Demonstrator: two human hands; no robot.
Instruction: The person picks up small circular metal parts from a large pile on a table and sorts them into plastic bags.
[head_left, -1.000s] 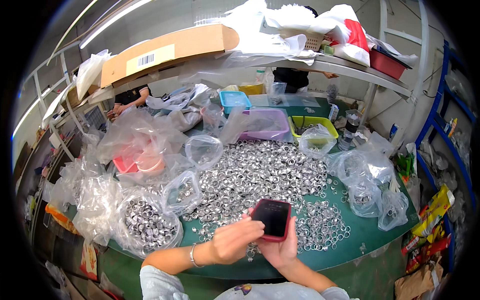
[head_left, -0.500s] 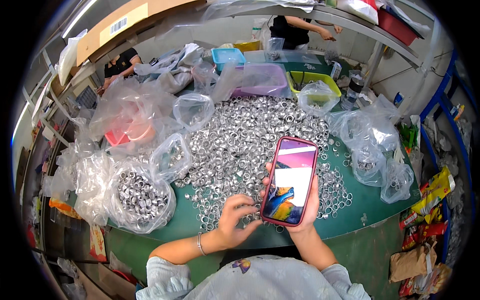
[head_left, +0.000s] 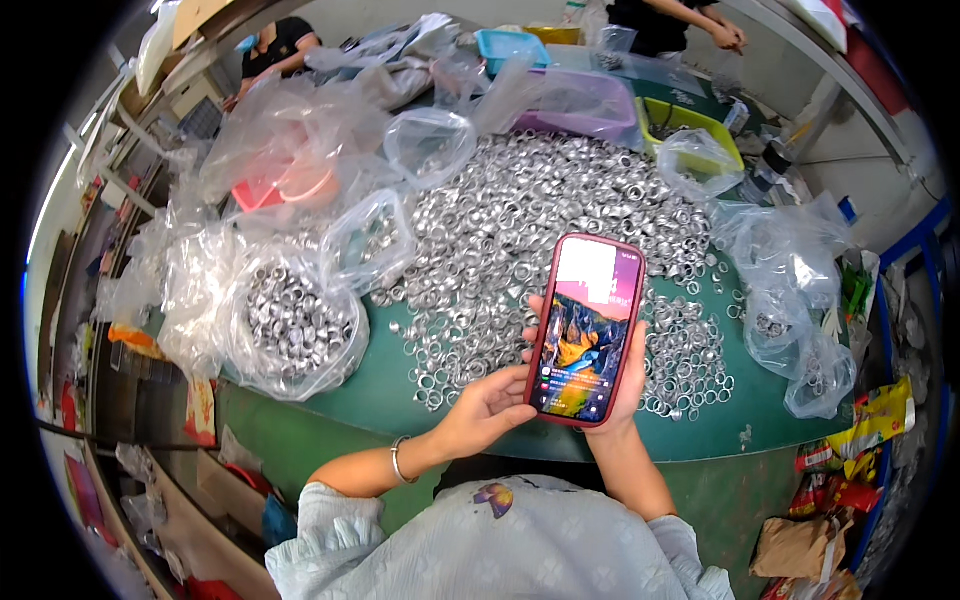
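Note:
My right hand [head_left: 625, 390] is wrapped round a smartphone [head_left: 588, 330] in a dark red case, its fingertips showing along the left edge. The phone is upright, its screen lit with a colourful landscape picture and a white panel. Beside the phone's lower left edge is my left hand [head_left: 487, 408], a bracelet on its wrist. Its fingers and thumb reach toward the case with a gap between them; whether they touch it I cannot tell. Beyond both hands, a heap of small silvery metal rings [head_left: 560, 200] spreads over the green table [head_left: 400, 410].
A clear bag [head_left: 300, 330] full of rings stands at left, near a pink basin [head_left: 300, 185] under plastic. A purple bin [head_left: 580, 105], a blue tray [head_left: 512, 48] and a yellow-green bin [head_left: 690, 125] line the back. More bags [head_left: 785, 270] lie right. Two people work beyond.
My left hand has come in against the phone's lower left side, its fingers less spread. The phone's screen now shows more of the picture. The whole view has tilted downward.

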